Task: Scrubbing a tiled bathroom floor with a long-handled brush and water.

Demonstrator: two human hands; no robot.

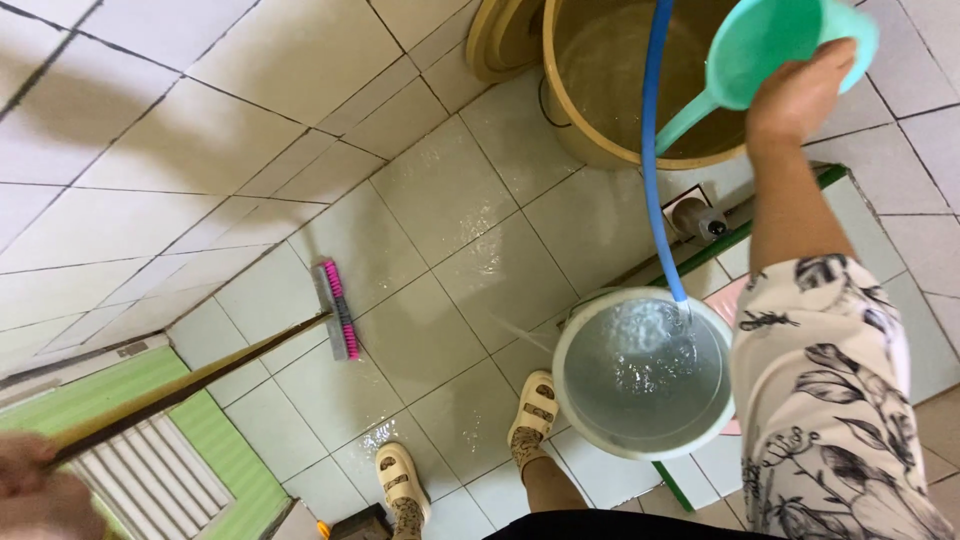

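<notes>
My right hand (pixel 797 97) is raised at the top right and grips the handle of a teal plastic dipper (pixel 775 45), held over a large tan water jar (pixel 610 150). My left hand (pixel 35 495) sits at the bottom left corner, closed around the end of a long wooden broom handle (pixel 190 385). The handle runs up to a pink-bristled scrub brush head (pixel 338 310) resting on the wet white floor tiles. A blue hose (pixel 655 140) drops from above into a white bucket (pixel 575 385) full of bubbling water.
My feet in beige sandals (pixel 400 480) stand on the wet tiles beside the bucket. A round lid (pixel 495 40) leans behind the jar. A floor drain fitting (pixel 697 217) lies below the jar. A green louvred door (pixel 150 470) is at the lower left.
</notes>
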